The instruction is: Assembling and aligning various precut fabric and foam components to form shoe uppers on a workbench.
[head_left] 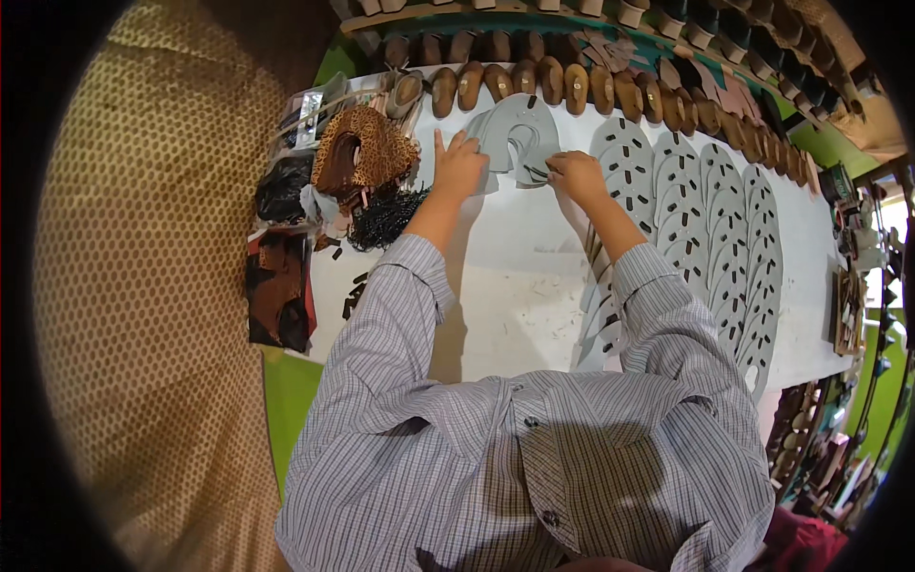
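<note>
A pale grey U-shaped shoe-upper piece (pixel 536 124) lies on the white table in front of me, with similar grey layers beside it on the left. A small dark tab shows near its top. My left hand (pixel 459 167) rests at the left edge of these layers, its fingers spread. At the piece's lower right end, my right hand (pixel 576 177) is closed in a pinch. A thin dark tool (pixel 537 173) pokes out from its fingers; its exact kind is too small to tell. To the right, overlapping grey upper pieces (pixel 679 205) with dark tabs lie in several columns.
Brown wooden shoe lasts (pixel 577 88) line the table's far edge. At left are a leopard-print piece (pixel 360 153), a heap of black cords (pixel 386 217) and loose dark tabs (pixel 355 296). A patterned curtain (pixel 162 286) hangs at far left. Shelves of footwear stand beyond.
</note>
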Demonstrator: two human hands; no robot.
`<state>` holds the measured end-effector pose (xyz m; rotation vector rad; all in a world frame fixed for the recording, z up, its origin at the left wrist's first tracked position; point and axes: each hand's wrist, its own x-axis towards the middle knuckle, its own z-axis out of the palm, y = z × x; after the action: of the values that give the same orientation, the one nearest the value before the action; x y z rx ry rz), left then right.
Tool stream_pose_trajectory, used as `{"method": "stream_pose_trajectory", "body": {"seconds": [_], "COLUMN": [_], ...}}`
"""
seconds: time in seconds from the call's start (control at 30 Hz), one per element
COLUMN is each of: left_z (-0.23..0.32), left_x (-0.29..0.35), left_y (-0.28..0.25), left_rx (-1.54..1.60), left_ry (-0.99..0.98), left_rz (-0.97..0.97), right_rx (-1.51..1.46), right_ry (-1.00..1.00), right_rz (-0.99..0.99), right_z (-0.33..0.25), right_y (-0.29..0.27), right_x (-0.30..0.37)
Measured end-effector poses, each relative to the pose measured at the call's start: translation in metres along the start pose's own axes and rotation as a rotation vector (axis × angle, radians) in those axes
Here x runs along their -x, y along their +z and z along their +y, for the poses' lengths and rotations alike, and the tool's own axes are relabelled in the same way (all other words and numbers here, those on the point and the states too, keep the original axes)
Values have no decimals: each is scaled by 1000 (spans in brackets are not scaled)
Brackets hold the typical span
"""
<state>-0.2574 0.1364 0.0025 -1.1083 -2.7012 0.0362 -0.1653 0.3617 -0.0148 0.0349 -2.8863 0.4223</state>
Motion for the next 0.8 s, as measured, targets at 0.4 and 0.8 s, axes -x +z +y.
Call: {"method": "stream_pose_trajectory", "body": {"seconds": [0.4,0.8], "left_z": [-21,1], "left_x": [-26,60], "left_y": [-4,-36], "left_rx": [371,422], "left_ry": [-93,11], "left_rz": [-200,225], "right_rx": [-86,42], "right_ry": [57,-136], "right_rz": [115,249], "right_z": [4,-55], "right_y": [-9,-52], "right_x": [-6,59]}}
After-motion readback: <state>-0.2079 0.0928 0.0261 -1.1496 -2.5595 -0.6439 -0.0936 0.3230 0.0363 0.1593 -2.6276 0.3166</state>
